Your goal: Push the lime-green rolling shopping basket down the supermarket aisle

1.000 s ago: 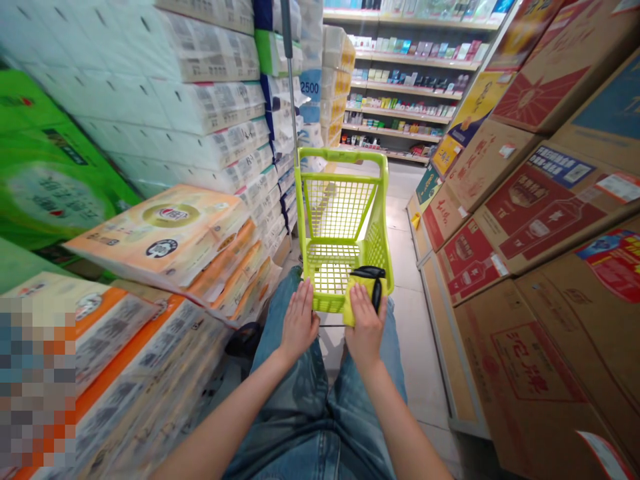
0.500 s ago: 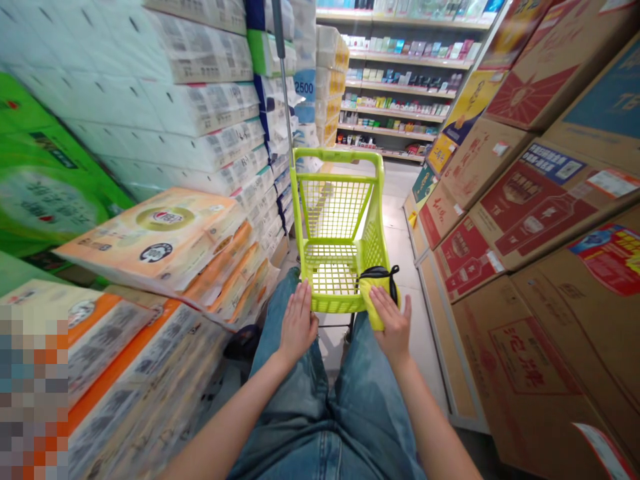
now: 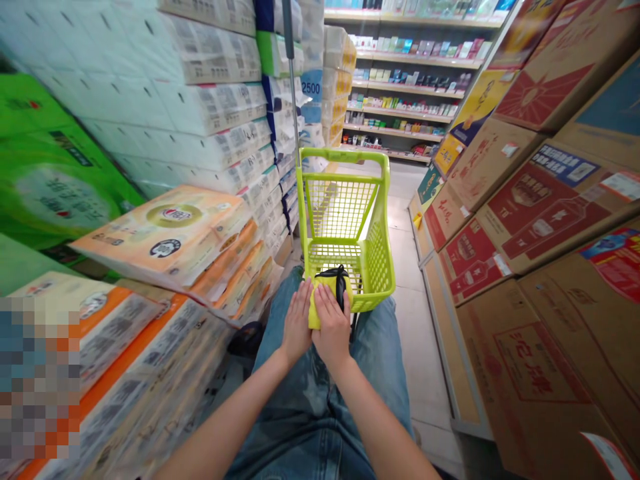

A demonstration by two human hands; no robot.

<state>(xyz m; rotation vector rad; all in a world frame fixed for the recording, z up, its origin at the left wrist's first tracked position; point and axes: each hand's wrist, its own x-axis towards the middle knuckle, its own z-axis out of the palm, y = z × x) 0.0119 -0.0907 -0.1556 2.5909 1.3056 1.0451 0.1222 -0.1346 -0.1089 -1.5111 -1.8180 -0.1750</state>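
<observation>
A yellow folded pouch with black trim (image 3: 313,308) is in my right hand (image 3: 333,323), whose fingers lie over its top; its underside is hidden. Right beside it, my left hand (image 3: 299,320) has its fingers stretched out and close together at the pouch's left edge. Both hands are at the near rim of a lime-green shopping basket cart (image 3: 370,305), whose grid floor and back panel show. I cannot tell whether the left fingers press on the pouch or only rest by it.
Stacked tissue packs (image 3: 220,107) line the left side, with an orange tissue pack (image 3: 200,220) jutting out near my left leg. Cardboard cartons (image 3: 530,360) are piled on the right. Tiled floor (image 3: 407,267) runs to shelves of small goods (image 3: 400,90).
My right hand has carried the yellow pouch leftward along the cart's near rim, until it is beside my left hand. The left hand has barely moved. The view has shifted slightly.
</observation>
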